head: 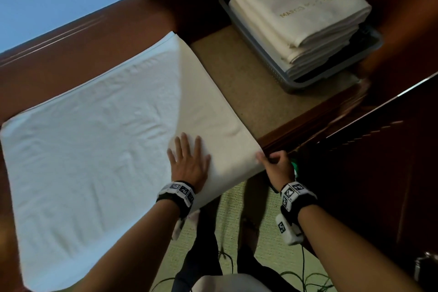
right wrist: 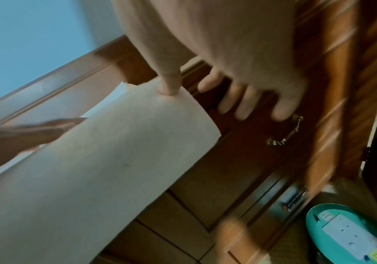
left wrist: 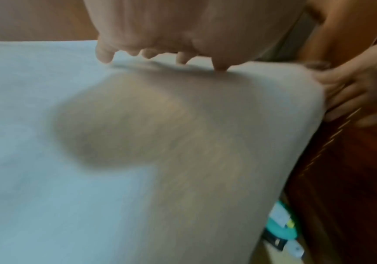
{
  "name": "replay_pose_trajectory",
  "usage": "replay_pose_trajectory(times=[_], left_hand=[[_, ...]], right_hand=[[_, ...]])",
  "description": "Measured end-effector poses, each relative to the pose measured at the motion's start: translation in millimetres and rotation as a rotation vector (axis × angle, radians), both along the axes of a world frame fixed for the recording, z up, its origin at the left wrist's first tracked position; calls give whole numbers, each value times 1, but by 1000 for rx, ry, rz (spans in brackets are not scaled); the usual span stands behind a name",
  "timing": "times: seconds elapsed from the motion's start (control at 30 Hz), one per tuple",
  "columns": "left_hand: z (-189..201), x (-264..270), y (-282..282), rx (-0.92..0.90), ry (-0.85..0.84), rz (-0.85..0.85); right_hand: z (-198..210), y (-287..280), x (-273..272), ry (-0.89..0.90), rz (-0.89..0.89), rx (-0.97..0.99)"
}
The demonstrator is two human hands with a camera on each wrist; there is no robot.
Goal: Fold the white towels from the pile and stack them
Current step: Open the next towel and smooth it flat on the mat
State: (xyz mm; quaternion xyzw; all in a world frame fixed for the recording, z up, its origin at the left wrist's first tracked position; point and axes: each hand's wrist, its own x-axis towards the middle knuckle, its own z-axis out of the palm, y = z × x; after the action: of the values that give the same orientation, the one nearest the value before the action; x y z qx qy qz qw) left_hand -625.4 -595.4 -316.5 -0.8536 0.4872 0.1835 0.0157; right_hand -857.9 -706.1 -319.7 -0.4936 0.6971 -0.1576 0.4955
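Observation:
A white towel (head: 94,140) lies spread flat over the dark wooden desk (head: 99,38), its near edge hanging over the front. My left hand (head: 188,157) lies flat on it with straight, spread fingers (left wrist: 104,53), pressing near the towel's right end. My right hand (head: 272,161) pinches the towel's near right corner (right wrist: 183,103) at the desk edge, thumb (right wrist: 169,84) on top and the other fingers below. A stack of folded white towels (head: 298,7) with gold lettering sits at the back right.
The folded stack rests in a grey plastic basket (head: 272,71) on a beige mat (head: 256,92). Desk drawers with metal handles (right wrist: 284,132) are below the right hand. A teal power strip (right wrist: 346,232) and green cables (head: 305,277) lie on the floor.

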Motion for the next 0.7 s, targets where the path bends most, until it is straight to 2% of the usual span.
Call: replay_pose_trajectory(times=[0.07, 0.13, 0.17, 0.2, 0.27, 0.3, 0.33, 0.37, 0.4, 0.5, 0.53, 0.57, 0.63, 0.67, 0.7], left_hand=[[-11, 9, 5, -8, -44, -29], [-16, 10, 8, -37, -60, -27], [-17, 10, 9, -51, -64, -20], [-19, 10, 9, -66, -71, -19], [-21, 11, 9, -91, -76, -25], [-22, 12, 9, -96, -72, -29], [-23, 13, 10, -98, -68, -30], [-24, 14, 11, -98, -65, -28], [-24, 14, 10, -100, -62, -25], [-21, 14, 9, -102, -53, -11], [-21, 14, 8, -100, -48, -7], [-21, 14, 8, -102, -46, -7], [-22, 16, 8, -113, -46, -9], [-23, 16, 8, -117, -40, -7], [-24, 17, 8, -122, -33, -5]], right_hand=[[2, 1, 2, 184, -26, -189], [5, 2, 16, 327, 56, -570], [6, 4, 30, 311, 190, -741], [5, 6, 47, 256, 401, -857], [-4, 10, 75, 215, 914, -924], [-10, 9, 82, 254, 1125, -922], [-18, 5, 84, 331, 1261, -913], [-24, -1, 82, 416, 1308, -895], [-27, -9, 80, 496, 1254, -855], [-14, -32, 89, 649, 750, -590], [-9, -33, 98, 648, 673, -561], [-8, -29, 104, 612, 719, -620], [-13, -14, 108, 483, 1017, -799], [-17, -8, 106, 462, 1131, -832], [-21, -6, 104, 493, 1162, -832]])
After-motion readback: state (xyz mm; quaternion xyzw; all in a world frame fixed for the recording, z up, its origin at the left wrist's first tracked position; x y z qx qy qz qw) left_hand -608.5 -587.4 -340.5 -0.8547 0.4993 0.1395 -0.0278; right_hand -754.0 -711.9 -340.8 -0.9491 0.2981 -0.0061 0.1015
